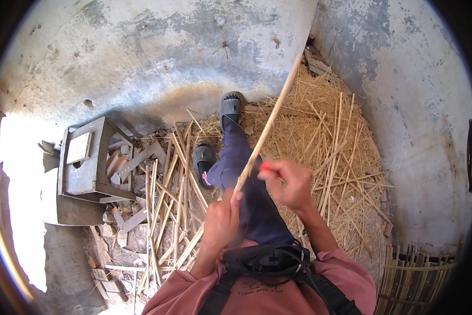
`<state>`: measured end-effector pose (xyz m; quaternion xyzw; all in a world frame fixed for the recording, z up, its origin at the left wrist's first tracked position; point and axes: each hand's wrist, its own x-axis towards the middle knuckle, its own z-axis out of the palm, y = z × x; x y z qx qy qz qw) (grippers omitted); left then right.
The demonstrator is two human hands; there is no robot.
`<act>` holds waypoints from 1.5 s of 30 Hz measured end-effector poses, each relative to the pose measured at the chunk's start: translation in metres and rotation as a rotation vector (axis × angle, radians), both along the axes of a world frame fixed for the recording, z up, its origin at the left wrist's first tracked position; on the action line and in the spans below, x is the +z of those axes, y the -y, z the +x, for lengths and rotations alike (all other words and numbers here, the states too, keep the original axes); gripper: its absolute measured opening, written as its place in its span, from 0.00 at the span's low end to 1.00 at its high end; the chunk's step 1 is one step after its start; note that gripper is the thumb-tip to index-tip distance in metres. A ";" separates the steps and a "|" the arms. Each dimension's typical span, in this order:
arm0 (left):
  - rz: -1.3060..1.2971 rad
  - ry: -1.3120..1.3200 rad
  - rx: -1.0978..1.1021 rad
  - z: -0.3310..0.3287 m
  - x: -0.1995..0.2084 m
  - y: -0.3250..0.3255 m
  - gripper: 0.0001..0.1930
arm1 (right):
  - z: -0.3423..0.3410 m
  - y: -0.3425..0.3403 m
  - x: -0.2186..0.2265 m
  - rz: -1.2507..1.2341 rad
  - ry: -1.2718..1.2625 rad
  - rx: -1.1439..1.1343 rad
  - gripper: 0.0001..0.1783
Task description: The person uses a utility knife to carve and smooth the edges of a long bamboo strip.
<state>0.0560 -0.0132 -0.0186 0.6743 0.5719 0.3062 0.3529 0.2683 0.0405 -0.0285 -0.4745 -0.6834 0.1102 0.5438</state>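
A long, pale wooden stick [272, 118] slants up and to the right in front of me, its far end near the wall corner. My left hand [220, 219] is closed round its lower part, the thumb lying along it. Just right of the stick, my right hand [292, 185] is closed on a small red-handled tool [265, 166]. Motion blurs the tool, and its working end cannot be made out. The stick's near end is hidden behind my left hand and forearm.
Straw and thin shavings [309, 115] cover the floor at the right. More sticks [179, 181] lie left of my legs, beside a grey wooden box [88, 157] and rubble. Walls [157, 47] close in ahead and right. A slatted screen [412, 281] stands lower right.
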 end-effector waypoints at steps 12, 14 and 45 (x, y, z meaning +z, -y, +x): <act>-0.042 0.030 0.041 -0.021 -0.013 0.012 0.17 | 0.097 -0.030 -0.005 -0.293 -0.268 -0.038 0.16; -0.028 0.027 0.039 -0.016 -0.006 0.009 0.17 | 0.074 -0.016 -0.008 -0.222 -0.136 0.090 0.16; -0.094 0.141 -0.071 -0.004 0.006 0.008 0.18 | 0.031 0.004 0.032 -0.016 0.351 0.154 0.15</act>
